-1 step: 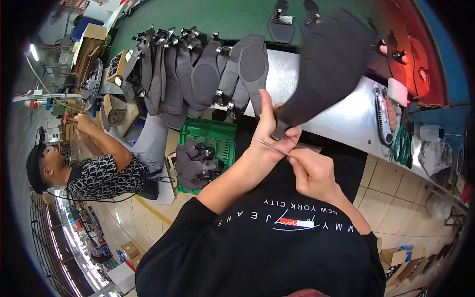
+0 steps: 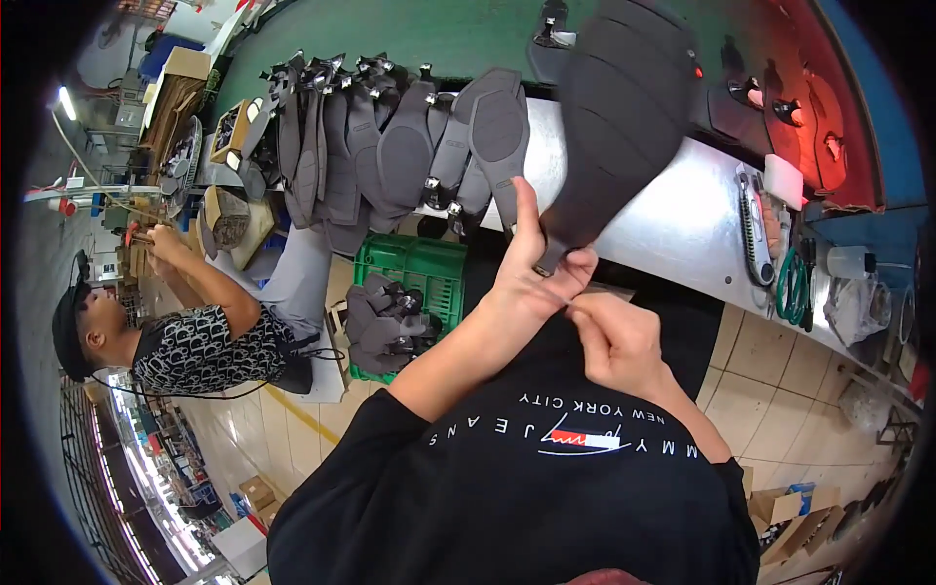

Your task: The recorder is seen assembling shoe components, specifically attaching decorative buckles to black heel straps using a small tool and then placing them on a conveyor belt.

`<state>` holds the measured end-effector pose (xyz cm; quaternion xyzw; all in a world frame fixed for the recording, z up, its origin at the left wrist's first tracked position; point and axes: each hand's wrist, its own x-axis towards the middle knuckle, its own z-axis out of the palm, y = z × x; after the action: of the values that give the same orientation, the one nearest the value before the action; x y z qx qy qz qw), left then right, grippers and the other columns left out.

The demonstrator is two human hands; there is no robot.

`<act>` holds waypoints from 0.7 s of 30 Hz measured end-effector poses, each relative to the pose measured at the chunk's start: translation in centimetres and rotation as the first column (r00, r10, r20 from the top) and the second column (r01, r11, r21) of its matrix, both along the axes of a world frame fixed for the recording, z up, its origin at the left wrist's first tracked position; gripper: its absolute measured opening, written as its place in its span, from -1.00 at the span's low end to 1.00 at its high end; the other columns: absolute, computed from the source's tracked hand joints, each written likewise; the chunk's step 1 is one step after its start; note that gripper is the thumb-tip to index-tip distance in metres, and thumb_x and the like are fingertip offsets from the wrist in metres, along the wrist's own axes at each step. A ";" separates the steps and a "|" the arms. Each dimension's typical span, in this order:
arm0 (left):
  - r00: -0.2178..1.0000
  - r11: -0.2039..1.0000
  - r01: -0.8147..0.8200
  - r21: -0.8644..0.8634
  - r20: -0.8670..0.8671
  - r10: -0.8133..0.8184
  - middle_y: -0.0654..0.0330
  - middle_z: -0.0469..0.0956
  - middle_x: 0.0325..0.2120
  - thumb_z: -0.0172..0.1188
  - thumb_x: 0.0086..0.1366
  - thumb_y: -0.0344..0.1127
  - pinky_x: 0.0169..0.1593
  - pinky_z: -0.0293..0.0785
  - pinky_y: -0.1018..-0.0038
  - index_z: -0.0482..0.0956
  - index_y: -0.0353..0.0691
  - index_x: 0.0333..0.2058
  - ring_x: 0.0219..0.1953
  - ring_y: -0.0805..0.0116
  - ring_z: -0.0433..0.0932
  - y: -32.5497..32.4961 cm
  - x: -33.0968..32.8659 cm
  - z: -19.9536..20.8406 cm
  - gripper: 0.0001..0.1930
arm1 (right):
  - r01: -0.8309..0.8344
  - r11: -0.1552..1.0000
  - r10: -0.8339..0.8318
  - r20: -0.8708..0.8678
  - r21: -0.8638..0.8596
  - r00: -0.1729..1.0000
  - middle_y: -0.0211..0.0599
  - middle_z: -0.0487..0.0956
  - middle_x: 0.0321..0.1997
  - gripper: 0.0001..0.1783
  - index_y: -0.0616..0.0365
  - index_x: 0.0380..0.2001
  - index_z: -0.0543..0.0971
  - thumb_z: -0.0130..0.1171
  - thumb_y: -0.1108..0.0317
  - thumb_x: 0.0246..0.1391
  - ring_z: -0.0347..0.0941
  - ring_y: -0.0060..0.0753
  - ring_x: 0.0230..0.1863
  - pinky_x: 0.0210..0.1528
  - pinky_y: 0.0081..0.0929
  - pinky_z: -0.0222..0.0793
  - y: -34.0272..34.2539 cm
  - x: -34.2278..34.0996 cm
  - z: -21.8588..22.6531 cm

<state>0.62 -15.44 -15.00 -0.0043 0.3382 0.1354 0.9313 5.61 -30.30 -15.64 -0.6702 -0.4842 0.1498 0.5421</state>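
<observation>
A large dark grey shoe sole (image 2: 629, 112) stands up over the bench, its broad end away from me and its grooved face toward me. My left hand (image 2: 536, 265) grips the narrow end, thumb stretched out along the side. Just right of the left wrist, my right hand (image 2: 616, 336) is closed in a pinch. A thin metal rod is in its fingers; only a small bit shows at the fingertips. To the left, several grey sandal soles (image 2: 405, 146) with shiny buckled straps lie overlapped along the bench edge.
A green plastic crate (image 2: 450, 283) with dark sandal parts stands below on the left. On the bench (image 2: 687, 229) at right lie a utility knife (image 2: 753, 229) and green-handled scissors (image 2: 795, 283). Sandals glow under red light at far right. Another person (image 2: 195, 331) works at left.
The sole has swung left, its grooved face now showing more plainly. The metal rod, earlier seen across my left wrist, is now almost hidden. My right hand has barely moved.
</observation>
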 end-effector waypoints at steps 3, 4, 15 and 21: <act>0.976 0.998 -0.007 0.062 0.217 -0.007 0.25 0.50 -0.44 0.18 0.14 0.23 -0.22 0.33 0.34 0.52 -0.12 -0.50 -0.28 0.27 0.42 -0.9 -0.8 -1.3 -0.53 | 0.155 0.984 -0.155 0.007 -0.092 0.988 -0.12 0.46 -0.57 -0.96 0.22 -0.39 0.48 0.11 0.56 0.05 0.46 -0.09 -0.56 -0.52 -0.32 0.34 0.0 0.6 0.6; 0.982 0.994 -0.011 0.104 0.190 -0.009 0.27 0.47 -0.48 0.16 0.15 0.24 -0.26 0.32 0.38 0.50 -0.09 -0.53 -0.33 0.31 0.41 -1.0 -0.6 -1.7 -0.53 | 0.159 0.979 -0.159 0.004 -0.128 0.987 -0.12 0.45 -0.58 -0.97 0.21 -0.41 0.47 0.10 0.55 0.07 0.45 -0.08 -0.57 -0.53 -0.31 0.33 -0.1 0.6 0.5; 0.984 0.952 0.063 0.300 -0.176 -0.010 0.37 0.28 -0.76 0.02 0.21 0.35 -0.63 0.16 0.48 0.33 0.01 -0.69 -0.74 0.43 0.25 -0.2 1.4 -3.4 -0.44 | 0.070 0.982 -0.058 0.069 -0.175 0.996 -0.13 0.44 -0.58 -0.91 0.18 -0.42 0.39 0.11 0.51 0.07 0.43 -0.02 -0.57 -0.56 -0.26 0.30 -0.2 -0.3 -0.1; 0.940 0.919 0.132 0.371 -0.342 0.003 0.33 0.36 -0.72 0.05 0.22 0.31 -0.61 0.27 0.45 0.44 -0.03 -0.52 -0.71 0.39 0.37 -0.6 1.5 -2.2 -0.50 | 0.064 0.984 -0.049 0.096 -0.164 0.994 -0.14 0.44 -0.56 -0.88 0.18 -0.44 0.37 0.12 0.53 0.05 0.42 -0.02 -0.56 -0.56 -0.26 0.30 -0.9 -0.1 -0.2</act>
<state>2.13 -16.01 -17.24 0.2146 0.4581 0.1672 0.8462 5.52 -31.16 -15.82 -0.7328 -0.4752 0.1436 0.4654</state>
